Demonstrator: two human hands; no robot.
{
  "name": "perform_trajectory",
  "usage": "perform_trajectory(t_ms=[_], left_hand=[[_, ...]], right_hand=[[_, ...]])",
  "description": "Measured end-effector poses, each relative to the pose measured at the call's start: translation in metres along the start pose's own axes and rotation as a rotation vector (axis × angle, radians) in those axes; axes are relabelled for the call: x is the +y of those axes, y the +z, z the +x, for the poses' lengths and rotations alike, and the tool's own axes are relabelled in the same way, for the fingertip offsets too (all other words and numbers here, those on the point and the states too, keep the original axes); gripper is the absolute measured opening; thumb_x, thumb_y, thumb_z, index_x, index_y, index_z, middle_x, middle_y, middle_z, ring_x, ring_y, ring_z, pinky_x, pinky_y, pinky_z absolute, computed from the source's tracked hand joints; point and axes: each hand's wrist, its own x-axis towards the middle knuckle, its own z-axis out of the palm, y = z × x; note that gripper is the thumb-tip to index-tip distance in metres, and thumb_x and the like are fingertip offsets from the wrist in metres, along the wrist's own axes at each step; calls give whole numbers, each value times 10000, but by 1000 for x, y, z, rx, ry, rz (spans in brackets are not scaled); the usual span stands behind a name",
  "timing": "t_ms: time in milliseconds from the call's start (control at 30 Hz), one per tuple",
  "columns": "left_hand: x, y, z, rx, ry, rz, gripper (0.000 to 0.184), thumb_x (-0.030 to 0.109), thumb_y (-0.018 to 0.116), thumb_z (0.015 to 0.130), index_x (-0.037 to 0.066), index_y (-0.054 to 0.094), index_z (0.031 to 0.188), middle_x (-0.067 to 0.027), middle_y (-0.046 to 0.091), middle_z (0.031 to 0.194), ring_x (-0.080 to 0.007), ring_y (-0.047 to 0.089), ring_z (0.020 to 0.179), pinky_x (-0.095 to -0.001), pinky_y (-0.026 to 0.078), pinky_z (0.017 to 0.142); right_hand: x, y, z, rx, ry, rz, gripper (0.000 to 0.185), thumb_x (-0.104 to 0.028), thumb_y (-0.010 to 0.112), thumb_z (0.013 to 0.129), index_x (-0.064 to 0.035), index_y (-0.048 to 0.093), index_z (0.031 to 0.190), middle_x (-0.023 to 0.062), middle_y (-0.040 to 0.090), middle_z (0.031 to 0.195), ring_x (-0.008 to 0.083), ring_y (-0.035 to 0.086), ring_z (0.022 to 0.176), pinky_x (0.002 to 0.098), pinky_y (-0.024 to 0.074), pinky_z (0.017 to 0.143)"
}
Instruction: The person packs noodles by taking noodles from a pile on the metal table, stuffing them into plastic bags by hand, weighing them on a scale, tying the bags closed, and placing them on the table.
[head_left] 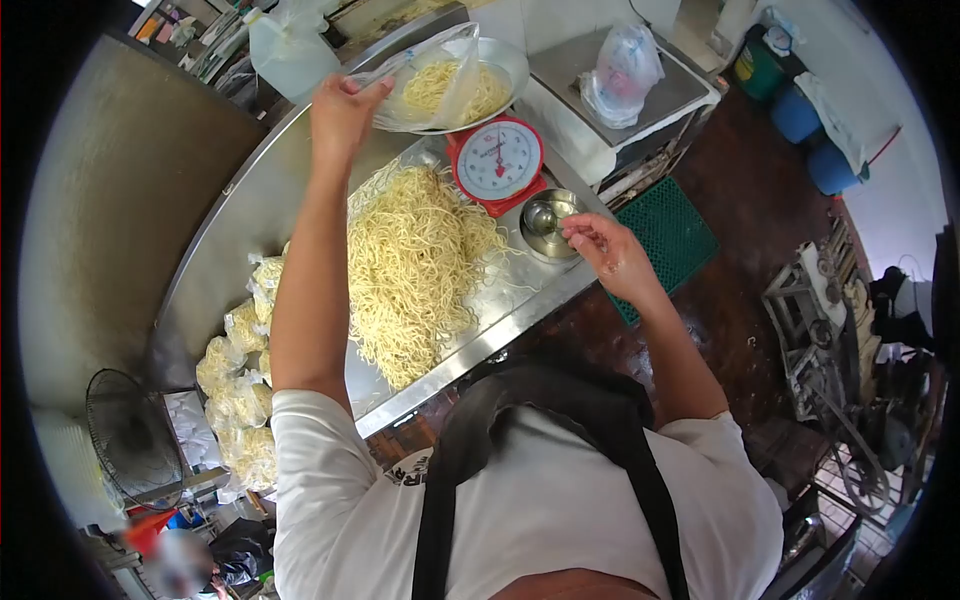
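Working remotely, I'd steady the clear bag [462, 68] on the scale [498, 160] with the left grip [340, 112], pinched on its edge, and level the ladle [541, 218] beside the scale (right grip [618, 260] apparently curled round it).

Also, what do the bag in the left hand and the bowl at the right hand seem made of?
Bag: likely thin, glossy plastic, being transparent with bright creases. Bowl: smooth, shiny metal, perhaps stainless steel, from its silvery reflections.
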Motion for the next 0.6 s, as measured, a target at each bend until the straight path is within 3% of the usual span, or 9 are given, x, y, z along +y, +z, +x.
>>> perform_trajectory(t_ms=[33,67,167,267,367,467,600], left_hand=[[1,1,4,7,62,70,529,437,827,713,2,529,756,-112,593,671,-246,572,619,-371,479,608],[6,-1,5,21,99,122,517,400,827,701,-37,583,836,-173,638,739,-302,620,682,-395,500,668],[18,3,10,90,128,94,481,363,799,738,-26,635,970,-230,671,823,-372,656,785,-419,511,741],[12,11,22,-29,149,138,480,369,767,779,19,674,1094,-196,674,802,-343,677,805,-423,519,749],[9,23,17,-159,92,20,418,336,658,875,9,651,1135,-233,694,860,-365,671,799,-410,509,768],[-4,38,5,-159,86,-113,304,278,594,937,24,670,1085,-153,669,714,-258,640,639,-369,488,627],[35,-6,-28,-39,-14,-574,251,239,562,987,23,688,1000,4,508,576,-82,442,488,-275,337,466]], right_hand=[[3,-2,1,1,1,9,219,-118,623,934,-27,646,1132,108,688,951,176,658,859,298,516,789],[6,-4,2,2,0,18,221,-119,624,933,-28,646,1133,107,688,947,176,658,860,299,516,789],[10,-7,1,-20,21,28,224,-117,622,931,-25,644,1134,110,688,943,179,661,865,303,517,792],[14,-8,-2,-46,37,29,224,-118,619,935,-24,642,1136,110,687,938,179,658,858,302,516,794],[15,-6,-5,-67,35,29,221,-119,616,938,-26,642,1137,106,686,932,179,653,843,299,515,795],[18,3,-7,-90,18,27,220,-110,618,936,-20,640,1135,103,684,920,175,651,834,296,516,791],[-14,21,2,-46,27,14,205,-92,623,929,-15,643,1118,98,685,907,164,653,842,290,519,781]])
